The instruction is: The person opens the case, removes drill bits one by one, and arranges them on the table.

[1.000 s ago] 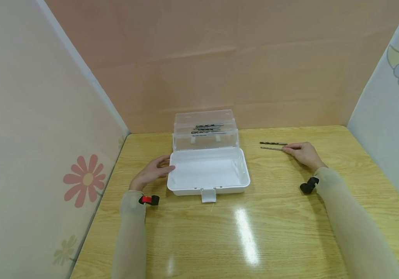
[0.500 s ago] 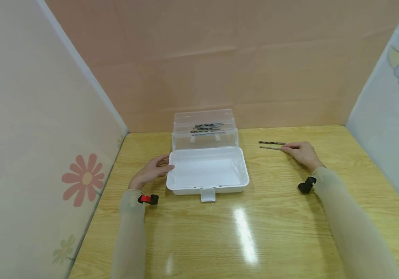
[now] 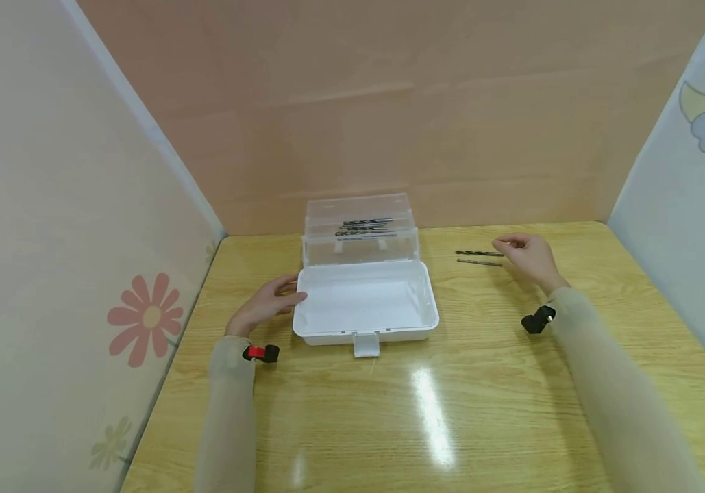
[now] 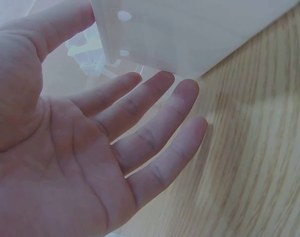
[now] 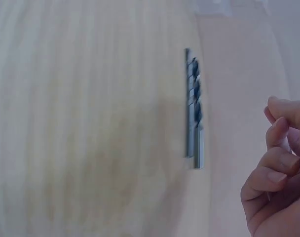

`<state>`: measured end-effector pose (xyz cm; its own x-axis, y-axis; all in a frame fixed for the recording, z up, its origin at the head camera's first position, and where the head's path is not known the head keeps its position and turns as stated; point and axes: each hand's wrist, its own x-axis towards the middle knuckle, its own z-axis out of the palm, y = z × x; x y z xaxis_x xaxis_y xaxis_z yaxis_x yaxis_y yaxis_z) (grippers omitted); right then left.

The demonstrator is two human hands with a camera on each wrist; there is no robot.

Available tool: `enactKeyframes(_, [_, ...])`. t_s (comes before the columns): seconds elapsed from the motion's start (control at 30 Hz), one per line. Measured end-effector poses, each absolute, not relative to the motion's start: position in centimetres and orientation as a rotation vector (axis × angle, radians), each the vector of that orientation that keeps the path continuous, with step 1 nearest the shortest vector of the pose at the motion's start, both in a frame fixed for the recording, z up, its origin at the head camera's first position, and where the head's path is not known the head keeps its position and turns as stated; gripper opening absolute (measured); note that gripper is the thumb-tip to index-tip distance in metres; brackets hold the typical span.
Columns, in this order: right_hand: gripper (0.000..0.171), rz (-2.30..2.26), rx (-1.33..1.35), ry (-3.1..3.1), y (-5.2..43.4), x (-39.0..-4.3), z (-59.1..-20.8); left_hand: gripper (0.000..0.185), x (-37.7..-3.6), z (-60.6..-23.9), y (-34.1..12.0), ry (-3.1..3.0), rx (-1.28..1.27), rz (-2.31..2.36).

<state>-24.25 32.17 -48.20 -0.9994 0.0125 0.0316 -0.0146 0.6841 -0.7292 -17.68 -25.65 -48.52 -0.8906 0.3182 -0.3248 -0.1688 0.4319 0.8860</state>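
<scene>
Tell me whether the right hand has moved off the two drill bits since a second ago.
Yes. The right hand has lifted away toward the back wall; the two drill bits lie on the table, untouched.

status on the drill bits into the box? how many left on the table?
Done: several metal drill bits lie in the raised clear upper tray of the open white plastic box. In hand: nothing; the right hand hovers by two loose dark twist drill bits on the wooden table, and the left hand touches the box's left side. Left: those two bits.
</scene>
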Motion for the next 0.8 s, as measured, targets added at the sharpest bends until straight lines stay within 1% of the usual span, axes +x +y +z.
enactKeyframes(0.27, [0.064, 1.189, 0.083, -2.895, 30.3, -25.0, -44.5, 0.083, -17.7, -48.4, -25.8, 2.241, 0.135, 1.461])
enactKeyframes(0.6, [0.071, 1.279, 0.169, -2.999, 26.9, -26.4, -40.9, 0.081, -17.6, -48.6, -25.9, 2.199, 0.139, 1.510])
enactKeyframes(0.8, [0.068, 1.249, 0.234, -3.015, 24.6, -27.1, -39.3, 0.080, -17.6, -48.4, -25.7, 2.205, 0.133, 1.502])
